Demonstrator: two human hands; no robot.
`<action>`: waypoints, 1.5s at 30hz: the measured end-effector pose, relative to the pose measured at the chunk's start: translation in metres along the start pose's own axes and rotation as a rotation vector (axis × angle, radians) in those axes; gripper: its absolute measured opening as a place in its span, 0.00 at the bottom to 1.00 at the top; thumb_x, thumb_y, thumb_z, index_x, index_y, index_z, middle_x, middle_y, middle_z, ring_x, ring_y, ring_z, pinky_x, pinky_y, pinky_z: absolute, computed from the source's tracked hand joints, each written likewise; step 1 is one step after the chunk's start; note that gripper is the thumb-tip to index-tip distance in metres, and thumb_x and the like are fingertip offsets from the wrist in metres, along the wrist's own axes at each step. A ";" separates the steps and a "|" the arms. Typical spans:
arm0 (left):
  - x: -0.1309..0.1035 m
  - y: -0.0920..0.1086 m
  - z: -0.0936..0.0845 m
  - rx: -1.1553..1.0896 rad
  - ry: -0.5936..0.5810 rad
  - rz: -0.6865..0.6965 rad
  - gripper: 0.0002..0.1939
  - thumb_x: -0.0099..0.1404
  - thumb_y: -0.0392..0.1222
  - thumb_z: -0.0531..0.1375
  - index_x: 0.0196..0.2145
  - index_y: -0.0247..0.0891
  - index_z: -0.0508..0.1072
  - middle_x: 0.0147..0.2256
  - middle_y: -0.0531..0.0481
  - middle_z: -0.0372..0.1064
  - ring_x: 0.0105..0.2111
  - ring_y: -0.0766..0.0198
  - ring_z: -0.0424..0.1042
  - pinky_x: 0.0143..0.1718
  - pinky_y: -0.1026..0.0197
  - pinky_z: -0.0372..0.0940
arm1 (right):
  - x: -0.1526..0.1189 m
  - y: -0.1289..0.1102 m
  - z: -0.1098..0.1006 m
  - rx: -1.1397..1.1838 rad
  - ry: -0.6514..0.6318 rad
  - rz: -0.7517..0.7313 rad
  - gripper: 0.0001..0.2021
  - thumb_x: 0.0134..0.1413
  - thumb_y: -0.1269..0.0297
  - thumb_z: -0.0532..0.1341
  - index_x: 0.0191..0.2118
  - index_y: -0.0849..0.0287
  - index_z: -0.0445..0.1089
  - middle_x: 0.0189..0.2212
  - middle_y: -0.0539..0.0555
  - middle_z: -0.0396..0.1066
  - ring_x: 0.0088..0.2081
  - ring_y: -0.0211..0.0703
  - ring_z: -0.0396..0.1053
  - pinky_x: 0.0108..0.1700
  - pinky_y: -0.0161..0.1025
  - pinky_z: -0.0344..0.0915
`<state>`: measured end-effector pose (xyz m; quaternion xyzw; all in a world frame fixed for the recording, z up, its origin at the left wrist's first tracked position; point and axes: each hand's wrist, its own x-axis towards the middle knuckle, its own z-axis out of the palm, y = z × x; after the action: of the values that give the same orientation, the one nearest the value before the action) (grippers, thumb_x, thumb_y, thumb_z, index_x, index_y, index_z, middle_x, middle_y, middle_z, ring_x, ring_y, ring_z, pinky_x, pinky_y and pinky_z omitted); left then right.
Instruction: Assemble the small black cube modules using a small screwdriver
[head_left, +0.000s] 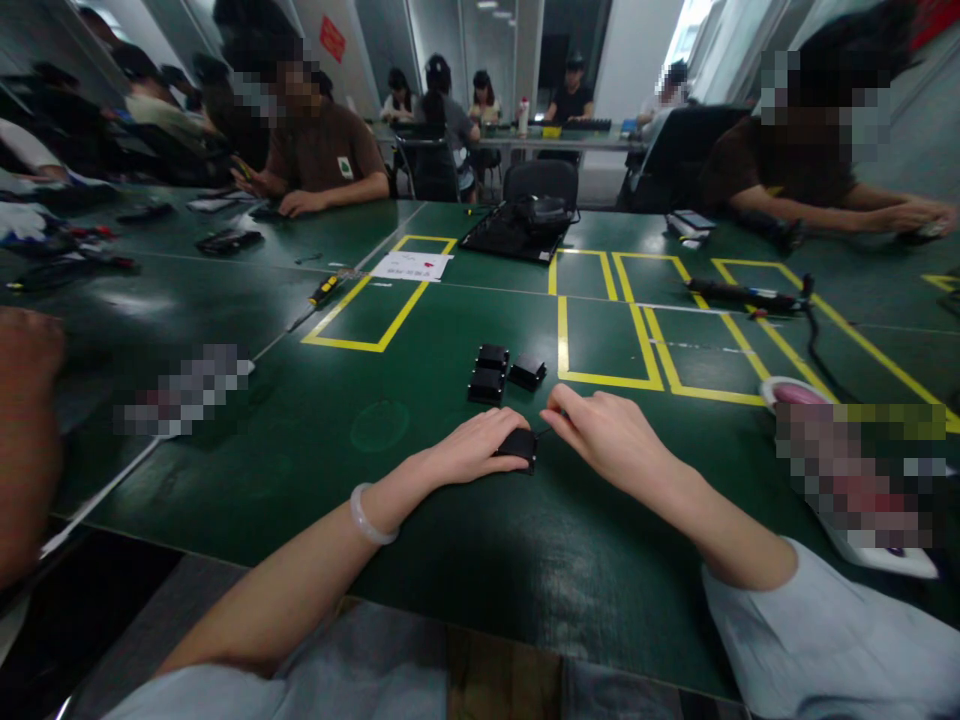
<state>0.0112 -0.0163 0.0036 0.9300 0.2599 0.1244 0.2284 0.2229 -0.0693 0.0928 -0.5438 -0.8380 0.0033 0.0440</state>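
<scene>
My left hand (474, 447) presses a small black block (523, 455) onto the green table, fingers over its top and thumb along its near side. Tiny bright spots show at the block's right end. Just right of it, my right hand (604, 425) pinches a thin dark rod (545, 433), whose tip points at that end; its exact kind cannot be made out. Beyond my hands lie three similar black blocks: a near one (487, 385) and a far one (493, 356) side by side, and a tilted one (528, 371) to their right.
Yellow tape rectangles (611, 380) mark the green table (300, 480). A yellow-black screwdriver (325, 290) and a white paper (412, 266) lie to the left. At right are a white tray (840, 530) and a black bar-shaped object (742, 295). Other people sit around.
</scene>
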 end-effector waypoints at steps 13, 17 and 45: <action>-0.002 0.000 -0.005 -0.067 -0.001 0.005 0.20 0.69 0.54 0.57 0.52 0.40 0.65 0.49 0.44 0.66 0.49 0.54 0.67 0.52 0.54 0.61 | 0.002 0.007 0.003 0.079 0.056 -0.016 0.12 0.67 0.61 0.47 0.44 0.60 0.64 0.27 0.53 0.72 0.27 0.42 0.68 0.28 0.35 0.48; -0.002 0.000 -0.005 -0.057 -0.005 -0.001 0.20 0.69 0.54 0.57 0.52 0.40 0.65 0.49 0.44 0.66 0.49 0.54 0.67 0.52 0.55 0.62 | 0.004 0.009 0.002 0.015 0.042 0.028 0.17 0.68 0.56 0.44 0.43 0.60 0.66 0.25 0.54 0.72 0.26 0.42 0.67 0.27 0.35 0.46; -0.001 0.000 -0.004 -0.050 -0.016 -0.010 0.21 0.69 0.55 0.57 0.53 0.40 0.65 0.49 0.43 0.66 0.49 0.54 0.66 0.52 0.54 0.62 | 0.009 -0.002 -0.001 0.028 0.006 0.054 0.15 0.68 0.61 0.44 0.45 0.60 0.65 0.27 0.55 0.74 0.27 0.43 0.69 0.27 0.36 0.44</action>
<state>0.0092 -0.0153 0.0064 0.9237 0.2593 0.1223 0.2543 0.2177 -0.0619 0.0943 -0.5656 -0.8227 0.0143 0.0541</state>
